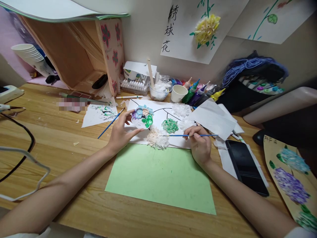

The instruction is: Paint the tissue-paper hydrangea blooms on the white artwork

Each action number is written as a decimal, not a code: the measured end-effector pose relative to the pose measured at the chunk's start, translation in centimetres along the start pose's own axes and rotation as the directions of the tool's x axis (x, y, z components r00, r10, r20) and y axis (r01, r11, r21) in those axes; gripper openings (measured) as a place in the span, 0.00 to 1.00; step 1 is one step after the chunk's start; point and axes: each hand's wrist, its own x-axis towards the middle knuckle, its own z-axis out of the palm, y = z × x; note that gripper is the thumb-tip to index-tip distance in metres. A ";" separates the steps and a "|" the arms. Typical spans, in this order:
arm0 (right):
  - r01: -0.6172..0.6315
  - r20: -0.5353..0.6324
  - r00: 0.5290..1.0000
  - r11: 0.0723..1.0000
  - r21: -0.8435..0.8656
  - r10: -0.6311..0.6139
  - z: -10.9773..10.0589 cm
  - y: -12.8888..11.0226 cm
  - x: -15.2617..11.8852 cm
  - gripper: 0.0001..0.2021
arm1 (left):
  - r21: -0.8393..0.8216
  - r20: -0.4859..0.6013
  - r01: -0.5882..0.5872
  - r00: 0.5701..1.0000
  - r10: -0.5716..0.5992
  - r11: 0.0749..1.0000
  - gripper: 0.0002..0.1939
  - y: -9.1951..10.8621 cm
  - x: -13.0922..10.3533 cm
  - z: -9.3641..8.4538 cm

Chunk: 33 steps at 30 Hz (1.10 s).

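Observation:
My left hand [121,132] holds a small round paint palette [143,116] smeared with purple, blue and green paint, lifted over the left part of a white sheet [158,115]. My right hand [199,145] grips a thin blue paintbrush [188,135] lying almost level, its tip pointing left toward a cream tissue flower [157,138]. On the sheet are black painted stems, a green-painted tissue flower [169,125] and white tissue flowers [182,110]. A second blue brush [111,123] lies on the table beside my left hand.
A green paper sheet [160,177] lies in front of me. A black phone [245,167] lies right. A paper cup [178,93], paint bottles [198,92], a box of paint tubes [133,86] and a bowl stand at the back. Cables [22,158] run left.

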 end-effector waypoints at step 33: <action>0.148 0.133 0.985 0.938 -0.313 -0.111 0.0 0.3 -0.5 0.13 | 0.032 0.028 -0.049 0.998 0.048 0.998 0.35 0.1 -0.3 -0.1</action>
